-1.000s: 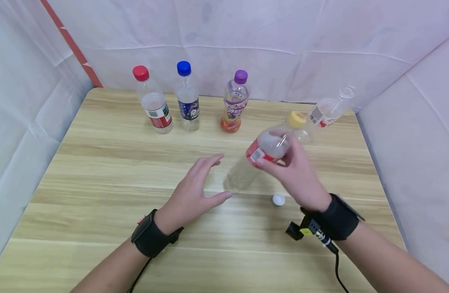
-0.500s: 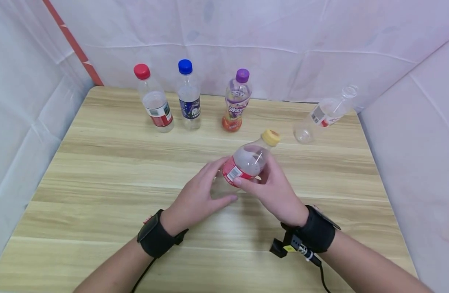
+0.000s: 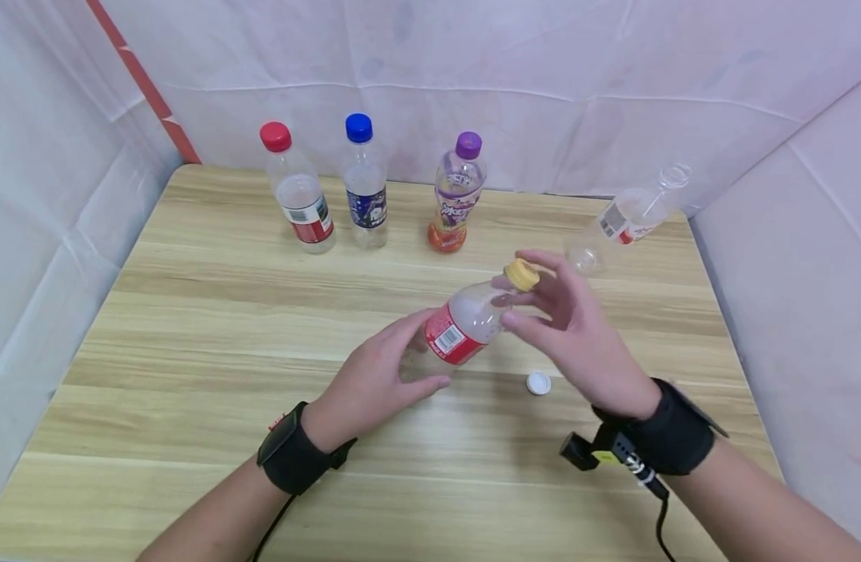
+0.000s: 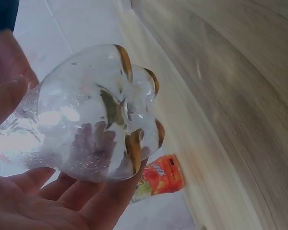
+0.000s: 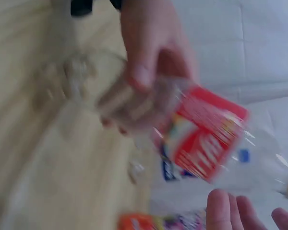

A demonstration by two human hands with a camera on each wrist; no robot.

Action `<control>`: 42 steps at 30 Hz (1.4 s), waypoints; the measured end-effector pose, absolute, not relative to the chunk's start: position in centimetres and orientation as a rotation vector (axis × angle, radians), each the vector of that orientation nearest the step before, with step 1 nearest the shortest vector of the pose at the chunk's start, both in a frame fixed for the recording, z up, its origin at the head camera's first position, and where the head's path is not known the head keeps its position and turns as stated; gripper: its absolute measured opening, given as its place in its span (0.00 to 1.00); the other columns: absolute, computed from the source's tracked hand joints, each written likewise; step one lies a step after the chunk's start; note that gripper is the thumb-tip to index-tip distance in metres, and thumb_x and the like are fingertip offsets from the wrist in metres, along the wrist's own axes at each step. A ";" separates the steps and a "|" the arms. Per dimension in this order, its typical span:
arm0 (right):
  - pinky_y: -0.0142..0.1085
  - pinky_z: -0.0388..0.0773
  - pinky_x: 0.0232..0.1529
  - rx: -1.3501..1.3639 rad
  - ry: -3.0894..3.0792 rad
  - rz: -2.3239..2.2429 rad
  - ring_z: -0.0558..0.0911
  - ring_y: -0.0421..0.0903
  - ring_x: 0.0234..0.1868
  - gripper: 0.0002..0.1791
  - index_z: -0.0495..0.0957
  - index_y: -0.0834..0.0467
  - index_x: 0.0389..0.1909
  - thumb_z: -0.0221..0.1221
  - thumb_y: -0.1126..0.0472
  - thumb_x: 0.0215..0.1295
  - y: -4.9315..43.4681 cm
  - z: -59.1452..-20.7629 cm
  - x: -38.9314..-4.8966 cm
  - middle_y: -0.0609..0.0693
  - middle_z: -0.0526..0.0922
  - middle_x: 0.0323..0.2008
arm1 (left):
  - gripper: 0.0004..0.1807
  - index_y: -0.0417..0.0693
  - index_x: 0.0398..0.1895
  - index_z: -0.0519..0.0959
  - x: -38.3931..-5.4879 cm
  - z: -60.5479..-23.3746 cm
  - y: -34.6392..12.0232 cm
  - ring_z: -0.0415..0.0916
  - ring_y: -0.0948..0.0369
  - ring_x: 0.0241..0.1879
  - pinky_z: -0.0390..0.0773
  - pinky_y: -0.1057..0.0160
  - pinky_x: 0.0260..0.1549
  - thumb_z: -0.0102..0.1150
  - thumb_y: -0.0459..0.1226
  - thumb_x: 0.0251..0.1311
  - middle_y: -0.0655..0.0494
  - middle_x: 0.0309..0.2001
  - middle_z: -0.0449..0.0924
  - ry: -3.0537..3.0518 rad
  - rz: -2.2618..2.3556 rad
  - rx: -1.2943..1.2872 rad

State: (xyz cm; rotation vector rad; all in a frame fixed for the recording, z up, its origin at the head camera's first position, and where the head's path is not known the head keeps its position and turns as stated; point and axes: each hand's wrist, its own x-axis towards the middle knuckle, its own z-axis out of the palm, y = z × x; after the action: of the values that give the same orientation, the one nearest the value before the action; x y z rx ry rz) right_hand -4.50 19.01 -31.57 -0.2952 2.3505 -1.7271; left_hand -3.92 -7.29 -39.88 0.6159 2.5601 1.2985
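Note:
My left hand point(image 3: 370, 382) grips the lower part of a clear plastic bottle point(image 3: 475, 312) with a red label, held tilted above the table. Its yellow cap point(image 3: 521, 275) is on and points up to the right. Around the neck and cap my right hand point(image 3: 588, 347) is spread, fingers loosely bent; the right wrist view has its fingertips point(image 5: 218, 208) apart from the cap. In the left wrist view, the bottle's lobed base point(image 4: 134, 110) faces the camera, with fingers beneath it. A loose white cap point(image 3: 539, 382) lies on the table below my right hand.
Along the back stand a red-capped bottle point(image 3: 300, 199), a blue-capped bottle point(image 3: 365, 191) and a purple-capped bottle point(image 3: 457, 199). An uncapped clear bottle point(image 3: 630, 218) is at the back right. White cloth walls point(image 3: 472, 55) enclose the wooden table point(image 3: 191, 328).
My right hand brought the yellow-capped bottle left and down to my left hand, which took its lower part. The right hand then let go of the body and moved right to the cap.

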 end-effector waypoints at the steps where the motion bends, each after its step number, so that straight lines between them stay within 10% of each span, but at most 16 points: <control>1: 0.33 0.85 0.54 -0.332 2.389 -1.717 0.83 0.48 0.59 0.32 0.62 0.52 0.76 0.62 0.65 0.75 19.3 -31.1 -4.7 0.55 0.79 0.64 | 0.46 0.66 0.77 0.65 -3.9 -39.9 -7.3 0.81 0.61 0.56 0.85 0.58 0.53 0.79 0.49 0.56 0.67 0.62 0.78 2.569 1.288 0.619; 14: 0.31 0.70 0.28 -0.673 2.890 -0.913 0.74 0.40 0.26 0.10 0.85 0.48 0.52 0.65 0.52 0.74 20.0 -28.0 -6.1 0.42 0.77 0.25 | 0.48 0.64 0.79 0.66 -4.0 -40.0 -8.2 0.80 0.64 0.54 0.85 0.59 0.53 0.80 0.50 0.55 0.62 0.60 0.81 2.746 1.088 0.720; 28: 0.26 0.72 0.31 -0.828 2.935 -0.968 0.76 0.37 0.28 0.05 0.83 0.50 0.42 0.68 0.62 0.69 20.3 -28.9 -6.0 0.40 0.81 0.28 | 0.48 0.65 0.79 0.65 -4.2 -39.9 -8.8 0.83 0.62 0.58 0.84 0.57 0.57 0.79 0.49 0.56 0.62 0.62 0.83 2.740 1.047 0.753; 42: 0.22 0.80 0.41 -0.782 2.910 -1.020 0.82 0.36 0.39 0.19 0.82 0.54 0.60 0.68 0.62 0.70 20.2 -28.8 -6.4 0.44 0.87 0.40 | 0.48 0.65 0.79 0.66 -4.3 -39.7 -9.1 0.80 0.61 0.48 0.85 0.62 0.46 0.81 0.47 0.55 0.60 0.57 0.82 2.720 1.083 0.722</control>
State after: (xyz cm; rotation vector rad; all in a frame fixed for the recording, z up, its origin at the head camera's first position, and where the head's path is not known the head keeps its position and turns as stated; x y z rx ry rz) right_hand -6.42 20.16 -28.83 -0.7824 2.9101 -1.0203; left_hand -4.35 -9.09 -39.68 0.7219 2.7197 1.0835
